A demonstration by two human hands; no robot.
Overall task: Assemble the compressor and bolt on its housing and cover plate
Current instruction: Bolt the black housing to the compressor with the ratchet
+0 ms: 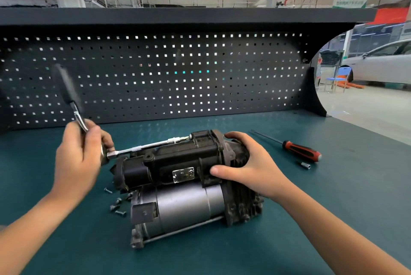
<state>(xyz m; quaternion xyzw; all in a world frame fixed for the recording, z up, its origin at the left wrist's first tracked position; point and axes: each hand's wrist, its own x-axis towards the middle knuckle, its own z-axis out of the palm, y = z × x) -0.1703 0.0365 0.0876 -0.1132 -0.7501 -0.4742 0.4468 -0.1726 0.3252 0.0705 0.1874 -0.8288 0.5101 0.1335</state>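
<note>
ratchet handle (66,87) blurred | ratchet head (109,154) part-hidden in left grip (77,159) | label plate (183,174) txt unreadable

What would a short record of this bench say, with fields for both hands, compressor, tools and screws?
left hand: grips black-handled chrome ratchet wrench near its head
right hand: grips right end of black and grey metal compressor
extension bar: chrome, runs from ratchet to compressor's far upper edge
loose screws: small, dark, on teal bench mat by compressor's left end
idle tools: red-and-black screwdriver and small silver bit, right of compressor
</note>
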